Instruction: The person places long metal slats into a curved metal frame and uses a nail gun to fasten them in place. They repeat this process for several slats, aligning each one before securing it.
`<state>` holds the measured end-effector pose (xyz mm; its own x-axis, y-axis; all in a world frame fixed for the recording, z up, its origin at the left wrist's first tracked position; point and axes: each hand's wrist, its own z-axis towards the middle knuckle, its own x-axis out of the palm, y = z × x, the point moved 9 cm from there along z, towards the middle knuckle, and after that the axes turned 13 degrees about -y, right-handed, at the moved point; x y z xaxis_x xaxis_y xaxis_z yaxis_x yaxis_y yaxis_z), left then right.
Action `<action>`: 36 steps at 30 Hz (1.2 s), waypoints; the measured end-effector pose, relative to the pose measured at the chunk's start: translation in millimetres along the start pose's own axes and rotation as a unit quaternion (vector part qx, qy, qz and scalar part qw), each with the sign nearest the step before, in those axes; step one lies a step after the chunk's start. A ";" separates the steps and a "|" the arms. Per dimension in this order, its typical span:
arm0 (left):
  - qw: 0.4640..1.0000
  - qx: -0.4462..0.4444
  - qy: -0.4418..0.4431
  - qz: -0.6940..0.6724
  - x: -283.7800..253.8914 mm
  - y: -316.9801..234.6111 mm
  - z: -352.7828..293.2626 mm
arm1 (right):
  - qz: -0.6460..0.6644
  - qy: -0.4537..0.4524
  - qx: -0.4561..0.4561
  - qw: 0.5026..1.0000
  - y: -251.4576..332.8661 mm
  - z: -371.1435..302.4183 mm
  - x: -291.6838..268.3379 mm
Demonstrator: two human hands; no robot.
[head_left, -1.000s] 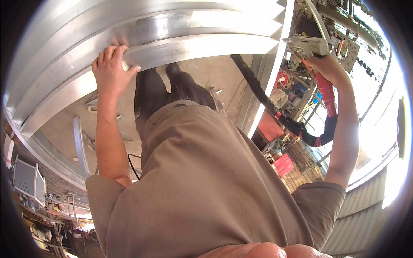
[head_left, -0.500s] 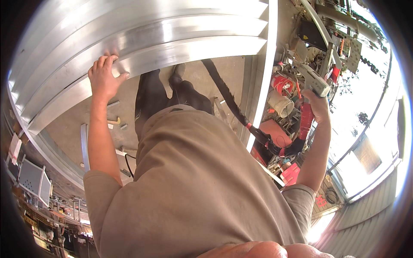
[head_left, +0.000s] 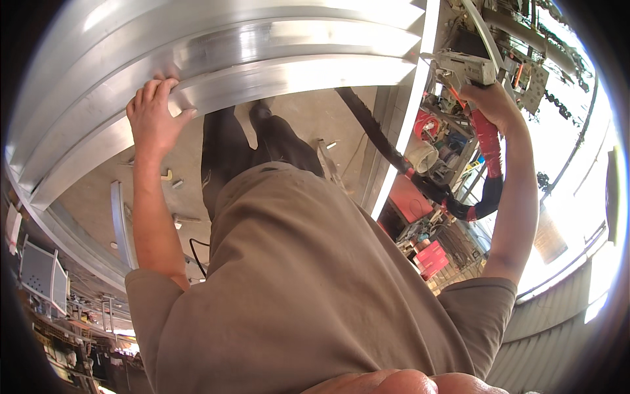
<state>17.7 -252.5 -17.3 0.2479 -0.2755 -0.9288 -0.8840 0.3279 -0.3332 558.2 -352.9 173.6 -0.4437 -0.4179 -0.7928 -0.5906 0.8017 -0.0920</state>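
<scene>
Left hand (head_left: 154, 118) lies spread flat on the ribbed aluminium frame (head_left: 262, 59), fingers over its lower lip. Right hand (head_left: 495, 105) grips the grey power tool (head_left: 462, 65) just beyond the frame's right end; I've brought it closer to that edge than a second ago. Below the frame, bare concrete floor (head_left: 308, 125) gives me room.

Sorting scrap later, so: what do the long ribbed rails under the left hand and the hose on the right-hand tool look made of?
The ribbed rails look like bare metal, probably aluminium: silvery, brushed, with bright glare streaks. The hose looks like black rubber or a fabric sleeve: matte and bending. The left hand rests on a rail; the right hand grips the tool.
</scene>
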 end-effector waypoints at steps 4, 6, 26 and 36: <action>1.000 -0.001 -0.001 -0.011 -0.7 1.3 0.4 | -0.039 0.029 0.021 0.999 32.4 1.8 4.6; 1.000 -0.003 0.002 -0.014 -0.4 2.4 0.3 | -0.015 0.025 0.024 0.999 41.0 -1.8 6.5; 1.000 0.004 -0.015 -0.027 -4.2 0.5 1.1 | -0.092 0.045 0.050 0.993 48.4 18.9 21.8; 0.999 0.011 -0.029 -0.028 -4.3 2.1 0.8 | -0.091 0.044 0.036 0.994 53.2 25.2 24.9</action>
<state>15.2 -249.9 -14.2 0.3193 -0.2416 -0.9163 -0.8599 0.3326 -0.3873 532.7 -309.8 133.8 -0.3928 -0.5913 -0.7043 -0.6174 0.7372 -0.2746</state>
